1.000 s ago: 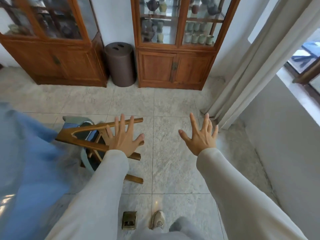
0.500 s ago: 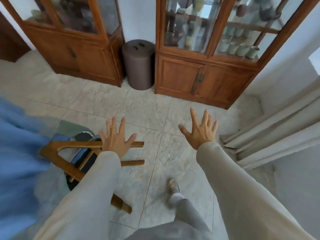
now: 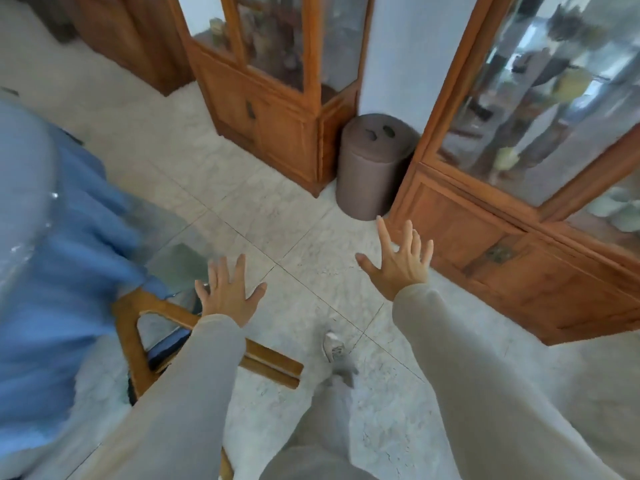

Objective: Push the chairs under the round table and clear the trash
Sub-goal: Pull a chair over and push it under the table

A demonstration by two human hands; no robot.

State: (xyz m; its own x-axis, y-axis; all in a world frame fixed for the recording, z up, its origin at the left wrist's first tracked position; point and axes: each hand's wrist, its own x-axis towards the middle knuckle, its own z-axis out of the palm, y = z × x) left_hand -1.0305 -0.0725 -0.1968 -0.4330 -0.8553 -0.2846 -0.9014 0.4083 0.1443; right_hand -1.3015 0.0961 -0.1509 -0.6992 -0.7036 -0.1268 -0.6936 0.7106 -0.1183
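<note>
Head view, the only one, smeared by motion: the person is looking down at both arms, which are reaching forward in pale grey sleeves. The left hand is showing its back with all fingers straight and spread wide, gripping nothing. It is sitting over the top rail of the wooden chair; can't tell if the palm is touching the rail or hanging just above it. The right hand is also splaying flat, fingers straight and thumb out to the left, holding nothing. It is hanging in the air over the tiled floor, well apart from the chair.

The chair is showing at lower left, its frame tilted in the picture, with a dark seat partly visible inside the frame. Its far side is lying right at the hem of the blue cloth. The cloth is draping the round desk, which is filling the left edge; the desk top is looking shiny, too smeared for detail. The chair is standing just beside the desk, its back rail sticking out clear of the cloth.

A shoe and a grey trouser leg are showing between the two arms. Beyond the hands a brown cylinder with two dark marks on top is standing by the white wall. It is sitting between the left cabinet and the right cabinet, both wood with glass doors
</note>
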